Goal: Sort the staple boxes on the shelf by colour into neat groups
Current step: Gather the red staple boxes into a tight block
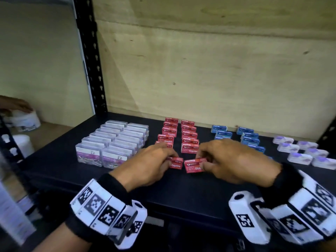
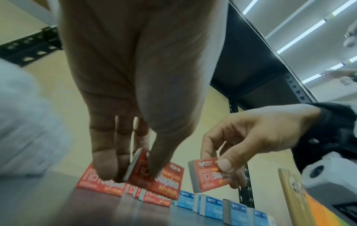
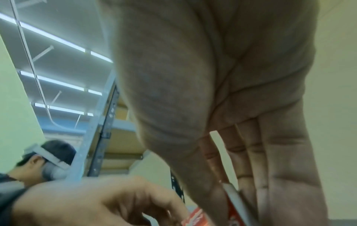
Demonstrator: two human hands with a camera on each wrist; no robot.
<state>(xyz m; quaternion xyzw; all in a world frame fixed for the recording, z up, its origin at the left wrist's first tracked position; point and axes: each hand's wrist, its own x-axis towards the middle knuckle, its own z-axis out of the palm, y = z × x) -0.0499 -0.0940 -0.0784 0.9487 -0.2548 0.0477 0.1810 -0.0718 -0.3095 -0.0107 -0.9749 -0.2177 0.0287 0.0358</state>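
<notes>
**Two red boxes in hand at the front of the red rows**

The left hand (image 1: 148, 165) pinches a red staple box (image 1: 175, 163) between thumb and fingers, low over the dark shelf (image 1: 181, 193), at the near end of the left red row (image 1: 166, 133). In the left wrist view that box (image 2: 138, 166) stands tilted on edge, the thumb on its printed face and the fingers behind it.

The right hand (image 1: 234, 160) grips a second red staple box (image 1: 193, 165) by its right end, thumb on top and fingers beneath (the left wrist view shows it (image 2: 208, 174) lifted clear of the shelf). It sits at the near end of the right red row (image 1: 189, 137), and the two held boxes are just beside each other, not touching.

To the left stand clear boxes of paper clips (image 1: 112, 142) in two packed columns. To the right, blue staple boxes (image 1: 250, 137) run in two rows, and farther right lie white-and-purple boxes (image 1: 300, 151). A plywood panel (image 1: 218, 60) backs the shelf.
</notes>
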